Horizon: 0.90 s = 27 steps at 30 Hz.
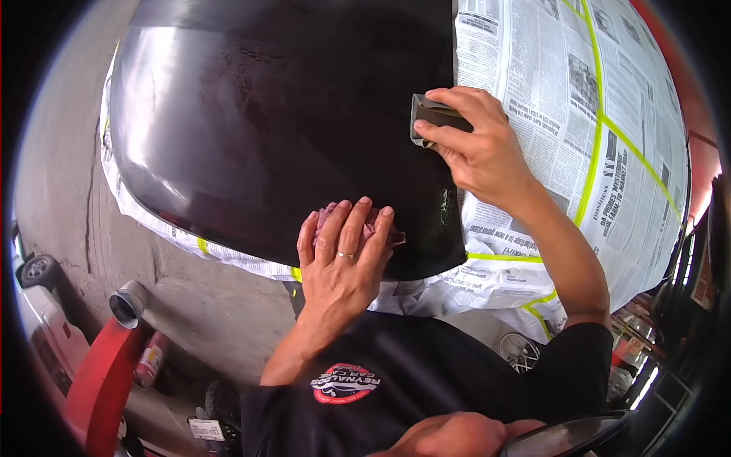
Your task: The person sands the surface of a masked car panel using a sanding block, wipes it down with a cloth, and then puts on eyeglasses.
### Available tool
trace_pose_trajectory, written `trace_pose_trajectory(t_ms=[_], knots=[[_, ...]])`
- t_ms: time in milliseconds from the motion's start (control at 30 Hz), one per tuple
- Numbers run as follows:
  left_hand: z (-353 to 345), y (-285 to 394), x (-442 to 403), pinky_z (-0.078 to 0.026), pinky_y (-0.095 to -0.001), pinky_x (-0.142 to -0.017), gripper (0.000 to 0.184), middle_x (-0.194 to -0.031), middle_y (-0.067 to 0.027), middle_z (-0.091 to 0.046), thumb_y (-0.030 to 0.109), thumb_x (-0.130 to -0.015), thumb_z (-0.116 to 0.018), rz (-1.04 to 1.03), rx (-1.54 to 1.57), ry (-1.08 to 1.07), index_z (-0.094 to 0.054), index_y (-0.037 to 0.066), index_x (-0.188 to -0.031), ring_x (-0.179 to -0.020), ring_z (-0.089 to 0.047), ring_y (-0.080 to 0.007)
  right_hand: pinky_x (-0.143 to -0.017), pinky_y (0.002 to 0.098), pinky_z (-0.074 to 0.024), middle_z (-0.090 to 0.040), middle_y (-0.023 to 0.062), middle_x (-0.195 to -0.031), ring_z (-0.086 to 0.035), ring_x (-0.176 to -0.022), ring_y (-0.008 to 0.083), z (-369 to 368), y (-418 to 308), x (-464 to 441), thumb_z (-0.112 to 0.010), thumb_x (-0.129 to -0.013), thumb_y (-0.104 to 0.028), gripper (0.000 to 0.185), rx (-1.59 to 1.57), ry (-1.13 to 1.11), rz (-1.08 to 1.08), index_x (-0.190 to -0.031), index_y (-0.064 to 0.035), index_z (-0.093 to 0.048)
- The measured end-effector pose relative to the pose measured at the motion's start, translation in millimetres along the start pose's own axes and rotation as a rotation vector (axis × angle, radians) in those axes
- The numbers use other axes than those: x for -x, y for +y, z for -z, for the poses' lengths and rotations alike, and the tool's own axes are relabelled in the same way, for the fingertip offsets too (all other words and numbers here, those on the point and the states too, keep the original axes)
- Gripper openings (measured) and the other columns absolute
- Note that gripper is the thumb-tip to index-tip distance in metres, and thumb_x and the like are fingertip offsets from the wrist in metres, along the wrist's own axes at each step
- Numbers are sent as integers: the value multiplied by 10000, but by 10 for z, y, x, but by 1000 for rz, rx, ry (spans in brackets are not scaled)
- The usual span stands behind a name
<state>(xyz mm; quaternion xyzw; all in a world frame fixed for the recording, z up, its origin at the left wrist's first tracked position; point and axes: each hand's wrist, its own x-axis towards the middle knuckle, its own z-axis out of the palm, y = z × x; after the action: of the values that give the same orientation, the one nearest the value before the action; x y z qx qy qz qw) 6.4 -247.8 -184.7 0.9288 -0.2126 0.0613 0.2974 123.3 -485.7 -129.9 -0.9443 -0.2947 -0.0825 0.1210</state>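
Observation:
A glossy black car panel (304,114) fills the upper middle, bordered by newspaper. My left hand (343,255), with a ring on one finger, presses a crumpled pinkish cloth (329,215) onto the panel near its lower edge. The cloth is partly hidden under my fingers. My right hand (480,145) grips a sanding block wrapped in grey sandpaper (419,114) between thumb and fingers, over the panel's right edge. Whether the block touches the surface I cannot tell. Dull smears mark the panel's upper part, and small greenish specks lie near its lower right edge.
Newspaper sheets (533,99) with yellow-green masking tape (598,76) cover the right side and run below the panel. On the concrete floor (61,152) at lower left are a grey pail (128,305), a red curved body (99,381), a red cylinder (151,358) and a white vehicle (49,327).

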Motion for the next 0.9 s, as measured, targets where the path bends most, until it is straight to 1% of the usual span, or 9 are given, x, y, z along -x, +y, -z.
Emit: trace_pose_trajectory(t_ms=[67,133,267,333,433,600,767,867,900], knots=[[1,-23,-26,-335,-516,-1151,548,-1405,-44,-593,270,-822,-782,-7,-6,7,-651,210,-1351,-1324,-515,-255,-1020,431,-459,-643,69,-1283,-581,-1193,310,-109,-40,-210,-779,-763,-43,312,11,-4,33,-1058,-145,-789],[4,16,4,-334,-517,-1151,553,-1409,-44,-590,271,-820,-784,-5,-10,1,-650,209,-1353,-1324,-515,-255,-1021,457,-453,-648,59,-1261,-584,-1186,302,-278,-62,-458,-717,-767,-58,254,-54,68,115,-996,-141,-786],[-1,-10,12,-329,-515,-1152,556,-1408,-47,-589,272,-815,-788,-23,-21,-11,-651,208,-1350,-1323,-514,-256,-1033,437,-449,-649,68,-1255,-585,-1184,298,-44,61,-58,-698,-772,-50,219,1,3,66,-963,-127,-775],[1,-20,-11,-327,-515,-1152,557,-1405,-47,-590,270,-815,-788,-32,-32,-14,-651,206,-1350,-1323,-513,-257,-1029,433,-452,-654,71,-1240,-585,-1186,293,-52,32,-124,-690,-768,-50,219,-17,24,51,-958,-120,-774],[-5,28,-10,-332,-515,-1148,560,-1403,-52,-589,270,-813,-790,-23,-45,-14,-652,204,-1352,-1324,-510,-263,-1022,442,-467,-648,82,-1293,-588,-1214,314,-313,-14,-462,-735,-739,2,292,-101,66,141,-1004,-107,-786],[-14,-7,4,-335,-513,-1143,529,-1407,-56,-584,270,-828,-786,-32,-65,-17,-664,199,-1337,-1324,-507,-270,-1029,450,-453,-658,71,-1275,-594,-1205,307,-40,129,-57,-715,-710,-20,297,-90,-25,83,-992,-91,-778],[-24,25,-46,-330,-512,-1144,526,-1405,-53,-581,268,-831,-788,-26,-93,-8,-664,184,-1335,-1324,-506,-269,-1027,441,-458,-659,61,-1266,-596,-1202,284,-303,-18,-418,-718,-729,-31,273,-104,68,170,-989,-98,-768],[4,-2,-18,-329,-514,-1144,525,-1397,-55,-584,263,-835,-784,-15,-74,-39,-659,185,-1339,-1323,-506,-269,-1036,441,-456,-660,65,-1263,-596,-1202,292,-50,47,-36,-732,-746,-57,272,-49,-8,81,-1011,-101,-773],[6,0,-7,-328,-515,-1145,529,-1395,-55,-585,264,-837,-780,-18,-63,-37,-654,185,-1345,-1322,-505,-270,-1028,432,-462,-662,54,-1227,-583,-1200,278,17,72,7,-680,-803,-80,236,-23,-13,64,-1014,-132,-772]])
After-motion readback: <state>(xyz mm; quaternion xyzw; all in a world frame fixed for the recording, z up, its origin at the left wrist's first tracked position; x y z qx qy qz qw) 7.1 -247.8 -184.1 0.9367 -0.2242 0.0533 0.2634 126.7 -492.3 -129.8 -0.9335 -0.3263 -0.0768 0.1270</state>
